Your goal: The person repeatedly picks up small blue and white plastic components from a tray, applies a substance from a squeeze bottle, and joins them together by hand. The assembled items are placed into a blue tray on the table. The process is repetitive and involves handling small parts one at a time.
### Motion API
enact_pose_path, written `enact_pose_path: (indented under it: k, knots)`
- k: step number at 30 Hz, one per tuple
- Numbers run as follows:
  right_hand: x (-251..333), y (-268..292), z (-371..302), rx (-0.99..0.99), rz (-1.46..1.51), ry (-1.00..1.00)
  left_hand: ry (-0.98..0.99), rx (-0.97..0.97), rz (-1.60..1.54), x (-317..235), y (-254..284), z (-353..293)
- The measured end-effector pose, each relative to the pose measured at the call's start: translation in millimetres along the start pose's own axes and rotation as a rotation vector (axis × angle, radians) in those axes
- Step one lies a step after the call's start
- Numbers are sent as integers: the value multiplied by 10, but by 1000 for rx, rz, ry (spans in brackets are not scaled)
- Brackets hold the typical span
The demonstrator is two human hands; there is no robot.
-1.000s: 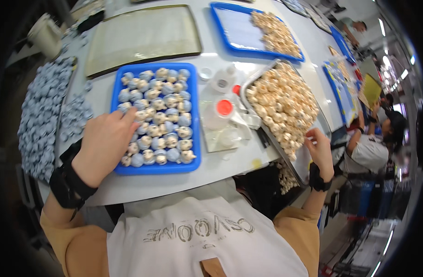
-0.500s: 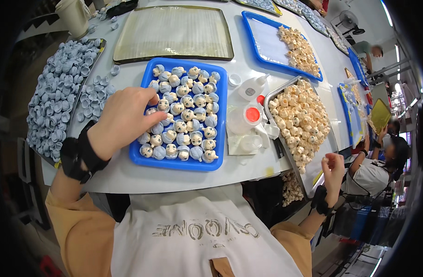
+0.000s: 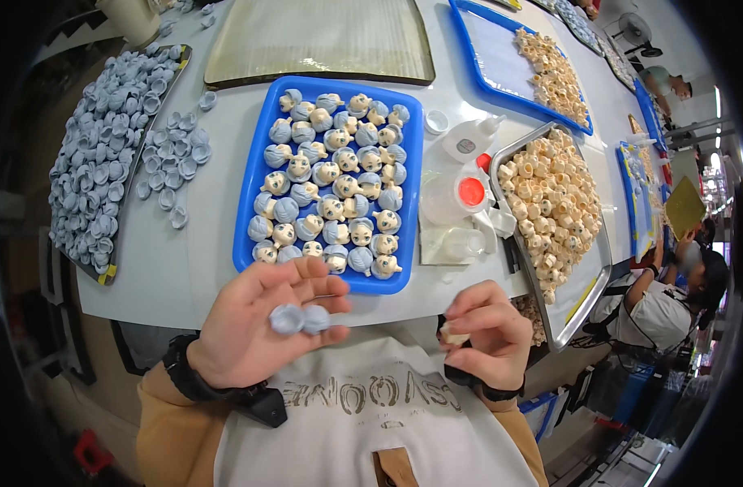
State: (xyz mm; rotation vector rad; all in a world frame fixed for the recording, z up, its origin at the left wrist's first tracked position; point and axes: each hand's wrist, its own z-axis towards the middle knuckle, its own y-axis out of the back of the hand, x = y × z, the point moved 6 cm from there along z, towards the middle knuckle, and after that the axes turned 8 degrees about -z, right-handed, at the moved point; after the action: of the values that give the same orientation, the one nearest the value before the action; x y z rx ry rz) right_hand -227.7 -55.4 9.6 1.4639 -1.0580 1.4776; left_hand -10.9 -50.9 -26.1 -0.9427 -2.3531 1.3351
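Note:
My left hand (image 3: 243, 333) is turned palm up over my lap, just in front of the blue tray (image 3: 245, 223). Two small pale-blue doll hair shells (image 3: 287, 319) rest against its fingers, side by side. To the right, my right hand (image 3: 497, 337) pinches a small cream doll face piece (image 3: 452, 334) between thumb and fingers, which partly hide it. Several rows of doll heads (image 3: 327, 172) with blue hair and painted faces fill the tray. A metal tray (image 3: 605, 268) heaped with cream face pieces (image 3: 554, 203) stands beyond my right hand.
Blue hair shells (image 3: 103, 170) are piled at the left, with loose ones (image 3: 176, 154) beside them. Bottles (image 3: 469, 146) and a red-topped container (image 3: 471, 191) stand between the trays. Farther back are a pale tray (image 3: 318, 40) and another blue tray (image 3: 489, 73). A person (image 3: 639, 304) sits at right.
My left hand has come back from over the blue tray to my lap and now shows two hair shells. My right hand has moved inward from beside the metal tray, toward the left hand.

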Motion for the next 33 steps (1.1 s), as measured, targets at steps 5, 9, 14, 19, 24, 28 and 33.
enact_pose_path:
  k: [5, 9, 14, 19, 24, 28, 33]
  knots:
    - [-9, -106, 115, 43, 42, 58, -75, 21, 135, 1, -75, 12]
    - [-52, -89, 80, -14, 16, 47, -51, 174, 309, -1, -129, 3]
    - [76, 73, 46, -199, -183, 92, -222, 167, 831, 17, -147, -14]
    - [290, 412, 68, -487, -647, 219, -333, 200, 914, 45, -124, -15]
    - [333, 512, 245, -450, -1043, 167, -392, 169, 700, 108, -100, -44]
    - [320, 466, 324, -361, -1146, 210, -359, 125, 748, 63, -15, -33]
    - [286, 339, 433, -242, -1219, 258, -347, 126, 687, 46, 5, -50]
